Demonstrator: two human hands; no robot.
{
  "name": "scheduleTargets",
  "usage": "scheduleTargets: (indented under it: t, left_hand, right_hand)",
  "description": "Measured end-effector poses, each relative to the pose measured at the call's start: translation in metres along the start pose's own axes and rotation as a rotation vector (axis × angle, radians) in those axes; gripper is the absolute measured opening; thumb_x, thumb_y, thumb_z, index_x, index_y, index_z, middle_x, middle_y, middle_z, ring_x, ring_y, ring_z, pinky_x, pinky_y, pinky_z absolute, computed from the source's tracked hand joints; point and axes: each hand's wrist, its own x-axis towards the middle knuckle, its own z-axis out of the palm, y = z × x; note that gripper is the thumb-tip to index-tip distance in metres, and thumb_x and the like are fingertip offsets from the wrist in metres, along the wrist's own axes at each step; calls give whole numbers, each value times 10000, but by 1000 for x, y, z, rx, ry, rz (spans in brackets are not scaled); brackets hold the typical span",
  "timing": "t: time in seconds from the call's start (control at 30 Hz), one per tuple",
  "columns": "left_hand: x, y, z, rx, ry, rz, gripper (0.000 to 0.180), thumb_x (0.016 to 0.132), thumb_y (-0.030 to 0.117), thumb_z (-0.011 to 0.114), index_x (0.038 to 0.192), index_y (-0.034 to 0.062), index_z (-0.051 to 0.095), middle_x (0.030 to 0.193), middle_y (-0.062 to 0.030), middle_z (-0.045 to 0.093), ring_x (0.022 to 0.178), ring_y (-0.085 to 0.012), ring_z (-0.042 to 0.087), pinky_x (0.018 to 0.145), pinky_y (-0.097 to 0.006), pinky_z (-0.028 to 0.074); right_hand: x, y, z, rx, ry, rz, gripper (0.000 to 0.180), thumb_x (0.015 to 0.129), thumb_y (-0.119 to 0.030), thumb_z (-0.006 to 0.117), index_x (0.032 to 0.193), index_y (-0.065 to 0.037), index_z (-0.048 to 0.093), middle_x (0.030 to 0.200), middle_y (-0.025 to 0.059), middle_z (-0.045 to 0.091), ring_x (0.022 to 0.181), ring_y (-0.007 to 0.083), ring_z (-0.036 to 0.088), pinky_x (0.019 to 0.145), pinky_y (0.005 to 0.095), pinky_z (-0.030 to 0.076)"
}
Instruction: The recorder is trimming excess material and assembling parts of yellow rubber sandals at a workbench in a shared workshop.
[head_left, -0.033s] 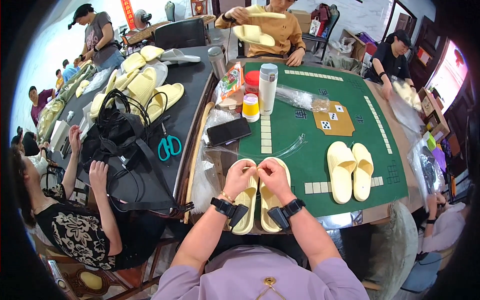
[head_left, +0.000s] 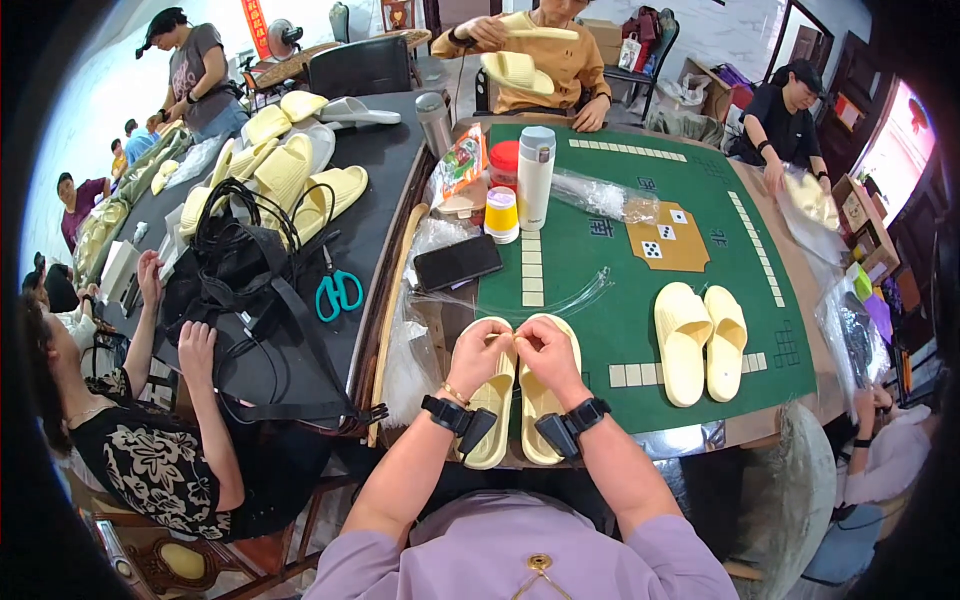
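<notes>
My left hand and my right hand meet over a pair of pale yellow slippers at the near table edge. Both hands are closed, fingertips pinched together; whatever sits between them is too small to make out. Under my left hand lies the left slipper, and under my right the right slipper, their straps mostly covered by my hands. Thin clear plastic strands lie just beyond my fingers. Farther right, a second pair of yellow slippers rests on the green mat.
A black phone, a paper cup stack and a white flask stand ahead. On the dark left table are teal-handled scissors, black cables and piled slippers. Co-workers sit around; one across holds slippers.
My hands stay in place. Across the table, the slippers in the co-worker's hand have shifted slightly right; at the far right, another co-worker's bagged slippers have moved a little.
</notes>
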Motion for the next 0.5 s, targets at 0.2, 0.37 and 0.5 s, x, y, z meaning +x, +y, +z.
scheduleTargets:
  t: [0.2,0.37,0.5]
  left_hand:
    - [-1,6,-3,174,-12,84,108,845,63,650,886,-37,652,865,-98,647,769,-161,644,703,-294,523]
    - [0,2,-2,150,-21,81,120,851,80,658,891,-33,653,856,-104,650,763,-169,644,703,-298,520]
    - [-1,-3,-3,191,38,50,143,857,97,669,932,-24,659,882,-119,666,805,-192,644,739,-314,518]
  right_hand:
    - [0,-1,1,40,25,-11,68,813,-61,630,824,7,625,774,54,563,668,129,539,585,264,436]
    - [0,3,1,24,19,-7,61,802,-56,637,818,1,624,768,67,555,683,162,545,604,281,441]
    - [2,8,5,-3,1,-57,62,817,-64,653,817,-3,642,793,48,576,735,141,540,641,271,443]
